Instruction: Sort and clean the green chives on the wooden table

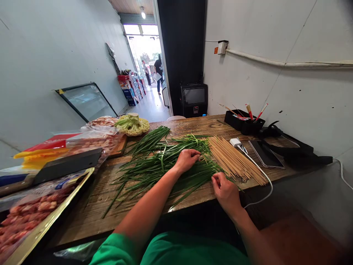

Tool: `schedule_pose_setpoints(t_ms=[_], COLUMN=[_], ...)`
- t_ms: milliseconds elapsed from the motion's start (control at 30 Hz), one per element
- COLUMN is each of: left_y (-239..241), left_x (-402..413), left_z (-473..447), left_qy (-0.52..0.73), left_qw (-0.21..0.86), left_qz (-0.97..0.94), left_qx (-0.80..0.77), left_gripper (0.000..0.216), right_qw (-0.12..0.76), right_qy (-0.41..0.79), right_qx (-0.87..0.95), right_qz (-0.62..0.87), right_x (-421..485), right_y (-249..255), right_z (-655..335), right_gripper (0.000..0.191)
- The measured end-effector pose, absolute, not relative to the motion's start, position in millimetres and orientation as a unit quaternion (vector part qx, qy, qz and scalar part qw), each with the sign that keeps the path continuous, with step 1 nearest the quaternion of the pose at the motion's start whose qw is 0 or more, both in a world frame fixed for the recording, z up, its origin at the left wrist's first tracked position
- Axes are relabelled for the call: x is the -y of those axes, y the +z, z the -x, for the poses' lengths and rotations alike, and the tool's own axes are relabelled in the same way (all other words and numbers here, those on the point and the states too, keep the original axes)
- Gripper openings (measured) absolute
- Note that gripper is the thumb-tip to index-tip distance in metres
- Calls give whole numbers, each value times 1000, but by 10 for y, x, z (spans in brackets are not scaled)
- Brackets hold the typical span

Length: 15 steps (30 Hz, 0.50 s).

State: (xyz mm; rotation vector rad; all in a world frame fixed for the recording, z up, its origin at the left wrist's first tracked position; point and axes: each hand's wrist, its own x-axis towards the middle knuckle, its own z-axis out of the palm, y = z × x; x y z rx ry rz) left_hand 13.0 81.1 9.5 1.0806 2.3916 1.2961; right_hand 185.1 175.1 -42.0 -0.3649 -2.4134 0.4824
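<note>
A spread of green chive stalks lies across the wooden table. My left hand rests on the chives with fingers curled, pinching some stalks. My right hand sits at the near right edge of the chive pile, fingers closed on a stalk or a thin skewer; I cannot make out which. A pile of bamboo skewers lies just right of the chives, beside both hands.
A cauliflower sits at the back. Bagged meat, a metal tray with more meat and a cleaver lie left. A phone, white charger and black chopstick box lie right. A person stands in the far doorway.
</note>
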Motion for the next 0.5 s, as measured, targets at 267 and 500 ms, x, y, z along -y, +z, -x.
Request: schedule_pose_setpoints(t_ms=[267, 500], left_y=[87, 79], left_x=[-809, -801], left_z=[-134, -125], left_qy=[440, 430], left_qw=[94, 80], left_qz=[-379, -389], left_qx=[-809, -811], left_gripper=[26, 26], right_qw=[316, 325], right_qy=[189, 182], right_qx=[919, 918], right_qz=[139, 136], right_x=[-1751, -1754], right_y=[-429, -429], right_z=[-1850, -1852], right_gripper=[18, 17])
